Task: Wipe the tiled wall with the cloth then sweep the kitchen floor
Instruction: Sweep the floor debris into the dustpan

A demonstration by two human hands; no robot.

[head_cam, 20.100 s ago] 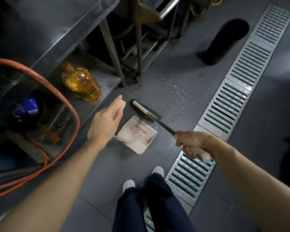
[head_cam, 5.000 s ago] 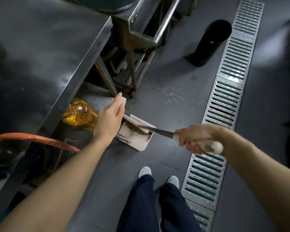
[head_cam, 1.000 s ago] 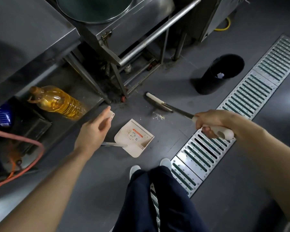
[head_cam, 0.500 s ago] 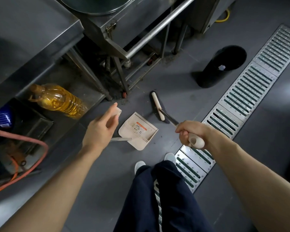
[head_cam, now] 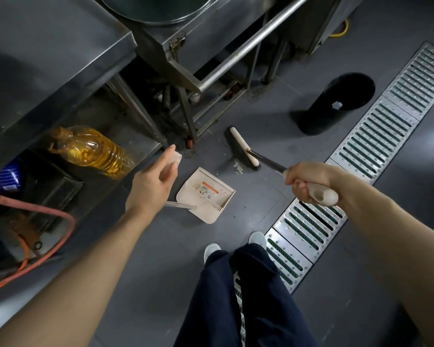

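The left hand grips the dustpan handle, the dustpan lying flat on the floor just beyond the shoes. At two o'clock the right hand is curled round the broom handle; the broom head rests on the floor at twelve o'clock beside a small crumb pile, beyond the pan.

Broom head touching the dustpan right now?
Apart. The head view shows bare grey floor and a small crumb pile between the broom head and the dustpan.

Head-worn view, single camera.
Looks steeply down over both forearms onto the grey tiled floor; wide-angle, standing height.
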